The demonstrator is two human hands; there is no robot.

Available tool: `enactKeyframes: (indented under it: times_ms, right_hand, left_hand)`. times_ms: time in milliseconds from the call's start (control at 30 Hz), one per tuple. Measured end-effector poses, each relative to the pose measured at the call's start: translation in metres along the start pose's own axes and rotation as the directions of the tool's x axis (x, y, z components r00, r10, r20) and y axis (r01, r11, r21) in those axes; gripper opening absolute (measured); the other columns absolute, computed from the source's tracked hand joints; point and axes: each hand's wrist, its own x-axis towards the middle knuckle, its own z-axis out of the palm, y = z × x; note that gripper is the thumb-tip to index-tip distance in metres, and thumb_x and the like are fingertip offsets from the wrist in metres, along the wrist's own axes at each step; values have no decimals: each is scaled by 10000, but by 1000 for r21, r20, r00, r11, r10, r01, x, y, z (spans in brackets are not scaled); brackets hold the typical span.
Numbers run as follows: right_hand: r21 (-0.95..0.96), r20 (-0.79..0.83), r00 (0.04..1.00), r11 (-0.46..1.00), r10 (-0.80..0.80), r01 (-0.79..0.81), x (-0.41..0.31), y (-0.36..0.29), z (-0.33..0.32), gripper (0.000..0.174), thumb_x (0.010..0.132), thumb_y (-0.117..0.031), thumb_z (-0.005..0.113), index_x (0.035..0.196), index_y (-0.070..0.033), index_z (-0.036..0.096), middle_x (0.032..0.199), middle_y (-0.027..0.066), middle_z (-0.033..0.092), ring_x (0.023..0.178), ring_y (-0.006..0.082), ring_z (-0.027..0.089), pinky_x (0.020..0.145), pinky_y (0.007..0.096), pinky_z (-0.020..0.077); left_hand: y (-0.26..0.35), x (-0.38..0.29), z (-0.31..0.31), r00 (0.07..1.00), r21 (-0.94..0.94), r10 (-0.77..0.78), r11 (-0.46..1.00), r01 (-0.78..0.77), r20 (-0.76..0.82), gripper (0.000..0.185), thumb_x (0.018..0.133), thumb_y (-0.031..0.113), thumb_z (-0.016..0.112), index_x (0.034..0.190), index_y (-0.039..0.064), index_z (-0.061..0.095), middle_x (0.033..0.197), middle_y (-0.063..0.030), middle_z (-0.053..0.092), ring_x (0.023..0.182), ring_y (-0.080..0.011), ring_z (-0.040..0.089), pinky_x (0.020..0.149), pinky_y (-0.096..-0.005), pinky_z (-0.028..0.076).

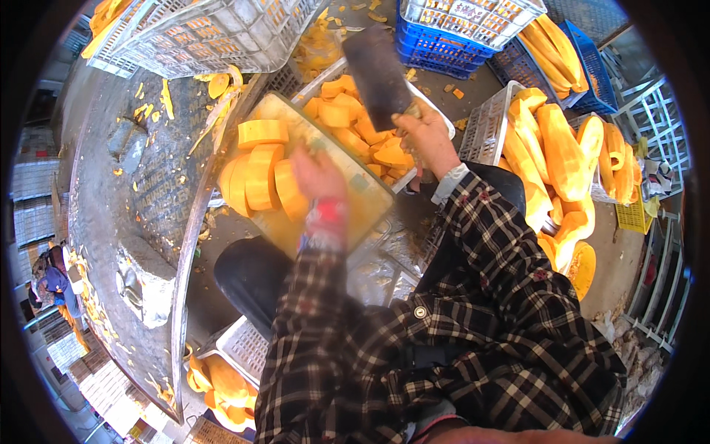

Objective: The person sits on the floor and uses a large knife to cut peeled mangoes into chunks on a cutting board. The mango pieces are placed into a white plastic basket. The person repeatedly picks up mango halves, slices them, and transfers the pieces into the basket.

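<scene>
My right hand (424,130) grips the handle of a cleaver (377,77), its broad dark blade raised over a crate (427,102) of cut orange squash chunks (346,114). My left hand (317,172), blurred, is against or just beside a thick squash piece (289,191) on the cutting board (355,205). Its fingers look extended and nothing shows in its grip. More thick squash pieces (260,175) sit at the board's left side, some standing against each other. The board lies tilted in view, its far edge along the crate.
On the right stands a crate (482,125) heaped with peeled whole squash (566,150). Grey crates (216,39) and stacked white and blue crates (444,47) stand ahead. A raised edge (191,244) runs along the left, with peel scraps (166,100) beyond. People (55,280) are far left.
</scene>
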Motion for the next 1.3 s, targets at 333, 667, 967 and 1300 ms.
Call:
enactKeyframes:
  times_ms: [333, 667, 967, 1300]
  right_hand:
    - [200, -119, 993, 978, -26, 50, -76, -13, -30, 342, 935, -128, 717, 1250, -9, 660, 782, -3, 632, 575, 64, 548, 513, 241, 446]
    - [66, -24, 998, 996, -51, 52, -117, 1, -25, 278, 946, -185, 722, 1175, -29, 705, 731, -23, 617, 580, 50, 561, 510, 247, 444]
    - [-561, 206, 926, 737, -317, 377, -158, 20, -6, 456, 913, -156, 724, 1344, -74, 601, 903, 222, 675, 849, 384, 728, 747, 424, 567]
    - [-789, 291, 954, 545, -73, 283, -177, 47, 19, 422, 914, -188, 639, 1319, -103, 560, 950, 254, 712, 880, 489, 694, 776, 584, 557]
  left_hand:
    - [-27, -56, -64, 992, 646, 122, 760, -73, -30, 923, 727, 340, 898, 1514, 101, 480, 1450, -183, 516, 1302, -414, 514, 1090, -538, 416]
    - [-94, -55, -41, 940, -155, -302, 933, 326, 156, 767, 788, 272, 853, 1426, -24, 549, 1355, -238, 646, 1245, -351, 646, 1068, -440, 514]
    - [-79, -80, -31, 988, 113, -27, 994, 10, 152, 513, 860, 285, 828, 1263, 11, 668, 1171, -212, 678, 1100, -371, 644, 958, -459, 530]
    - [-45, -88, -38, 955, 222, 6, 972, -75, 297, 548, 854, 343, 822, 1272, 33, 649, 1206, -205, 654, 1156, -425, 579, 1032, -507, 464]
